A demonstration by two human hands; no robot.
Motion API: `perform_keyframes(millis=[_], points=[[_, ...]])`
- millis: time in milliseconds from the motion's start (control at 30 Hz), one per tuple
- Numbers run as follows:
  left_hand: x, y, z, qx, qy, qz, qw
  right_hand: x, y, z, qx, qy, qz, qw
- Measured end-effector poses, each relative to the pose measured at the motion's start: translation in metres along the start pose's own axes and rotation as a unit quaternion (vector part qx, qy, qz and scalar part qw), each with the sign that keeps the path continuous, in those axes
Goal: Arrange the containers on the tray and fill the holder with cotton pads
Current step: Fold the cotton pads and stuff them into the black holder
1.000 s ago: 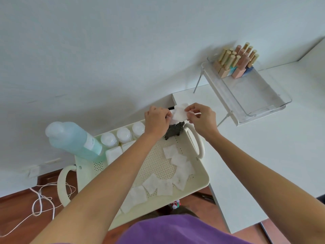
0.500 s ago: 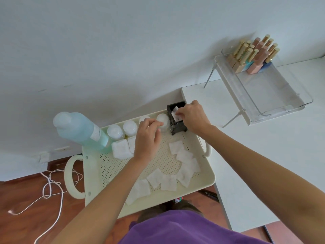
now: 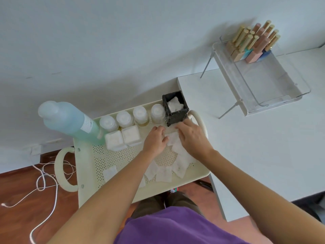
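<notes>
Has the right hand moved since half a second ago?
Yes. The right hand has come away from the black holder toward the person, down onto a cotton pad on the tray.

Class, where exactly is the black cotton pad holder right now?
In the head view, the black square mesh holder stands upright in the cream perforated tray's far right corner, beside the row of round white-lidded jars.

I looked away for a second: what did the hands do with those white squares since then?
The pad held above the holder now sits inside it. Both the left hand and right hand came down to a loose pad on the tray. Bottles unmoved.
</notes>
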State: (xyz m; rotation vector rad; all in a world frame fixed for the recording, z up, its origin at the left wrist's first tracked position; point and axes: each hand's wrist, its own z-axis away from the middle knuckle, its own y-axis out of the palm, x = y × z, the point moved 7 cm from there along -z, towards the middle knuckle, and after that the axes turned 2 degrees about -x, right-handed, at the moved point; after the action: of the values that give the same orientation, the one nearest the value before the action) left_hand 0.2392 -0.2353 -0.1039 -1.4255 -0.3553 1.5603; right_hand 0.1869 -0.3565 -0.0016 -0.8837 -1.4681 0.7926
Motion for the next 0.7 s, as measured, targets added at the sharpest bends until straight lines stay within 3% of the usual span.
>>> perform_keyframes(millis=[133, 267, 400, 533, 700], points=[[0.007, 0.015, -0.007, 0.04, -0.052, -0.007, 0.998, -0.026, 0.054, 0.021, 0.171, 0.104, 0.056, 0.978], [0.01, 0.02, -0.008, 0.042, -0.048, -0.032, 0.997, -0.037, 0.073, 0.023, 0.22, 0.136, 0.107, 0.96], [0.012, 0.017, -0.002, 0.02, -0.023, -0.022, 0.999, -0.042, 0.082, 0.02, 0.224, 0.164, 0.114, 0.954], [0.01, -0.003, 0.015, -0.042, -0.004, 0.078, 0.996, -0.045, 0.082, 0.016, 0.22, 0.173, 0.093, 0.955], [0.002, -0.041, 0.035, -0.072, 0.006, 0.149, 0.986, -0.04, 0.069, 0.018, 0.128, 0.168, 0.001, 0.977]])
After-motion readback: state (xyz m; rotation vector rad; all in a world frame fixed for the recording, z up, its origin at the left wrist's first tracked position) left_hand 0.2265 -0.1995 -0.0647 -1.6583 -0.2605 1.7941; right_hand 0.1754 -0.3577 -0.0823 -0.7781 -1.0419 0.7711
